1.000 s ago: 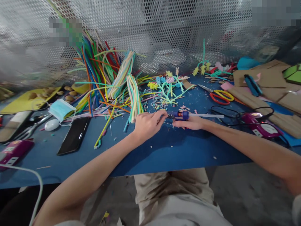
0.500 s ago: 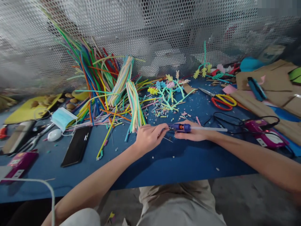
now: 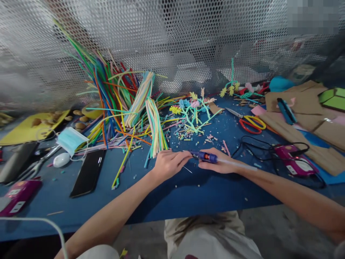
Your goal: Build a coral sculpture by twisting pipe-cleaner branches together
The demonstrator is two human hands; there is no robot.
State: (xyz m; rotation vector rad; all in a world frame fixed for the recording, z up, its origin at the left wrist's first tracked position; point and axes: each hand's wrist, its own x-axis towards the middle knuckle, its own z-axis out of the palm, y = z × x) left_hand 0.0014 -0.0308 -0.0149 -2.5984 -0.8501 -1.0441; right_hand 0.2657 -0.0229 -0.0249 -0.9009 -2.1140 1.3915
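My right hand (image 3: 221, 162) is closed around a blue-purple hot glue gun (image 3: 204, 156) above the near part of the blue table. A translucent glue stick (image 3: 237, 164) sticks out of its back end, over my right wrist. My left hand (image 3: 170, 163) meets the front of the gun with thumb and fingers pinched together. Whatever sits between those fingertips is too small or hidden to make out. A thin white stick (image 3: 188, 169) lies just below the hands. Beyond my left hand is a bundle of pastel pipe cleaners (image 3: 155, 129).
Pipe-cleaner flowers (image 3: 194, 109) lie among cut scraps behind the hands. Scissors (image 3: 252, 123), a magenta box with a black cable (image 3: 295, 160) and cardboard (image 3: 293, 133) are on the right. A phone (image 3: 88, 173), face mask (image 3: 71, 140) and computer mouse (image 3: 61, 159) lie left.
The view has shifted slightly, so the table sits a little lower. The glue gun has tilted, its rear stick now angling further down to the right. Both hands keep their places at the gun.
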